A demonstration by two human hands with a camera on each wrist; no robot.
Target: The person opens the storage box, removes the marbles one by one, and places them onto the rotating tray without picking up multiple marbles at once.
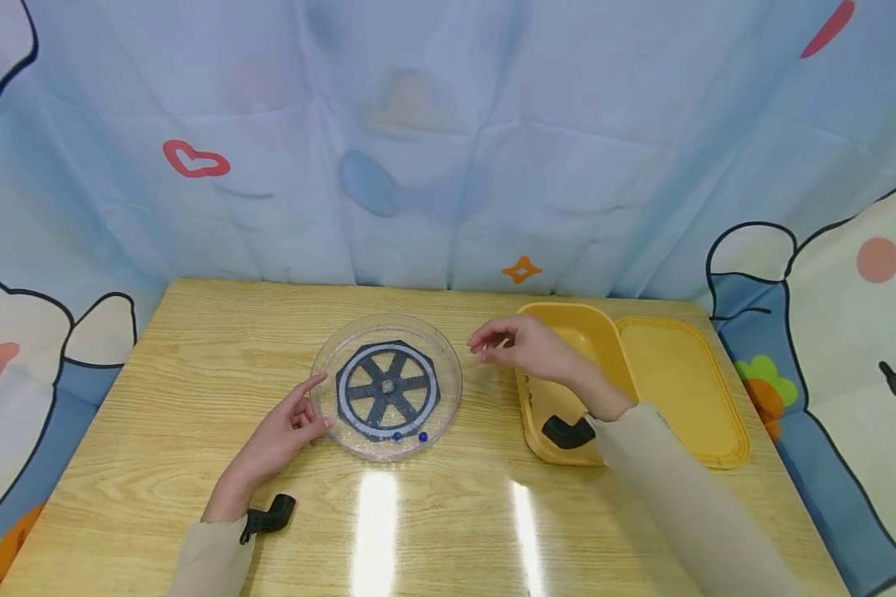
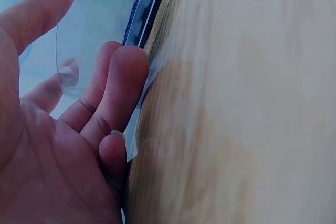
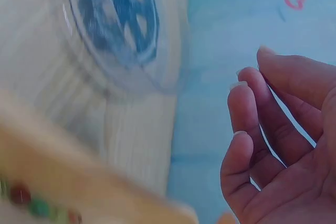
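On the wooden table stands a clear round dish with a dark six-spoked wheel shape inside it. Two small blue beads lie near the dish's front side. My left hand holds the dish's left rim, the rim running between thumb and fingers in the left wrist view. In the air between the dish and a yellow tub is my right hand, fingers loosely bent. Nothing shows between its fingertips. Small red and green beads appear by the tub's wall in the right wrist view; my right arm hides part of the tub.
A flat yellow lid lies at the tub's right side. Behind the table hangs a blue patterned curtain. Each wrist wears a black camera mount. Two bright light reflections fall on the table's front part.
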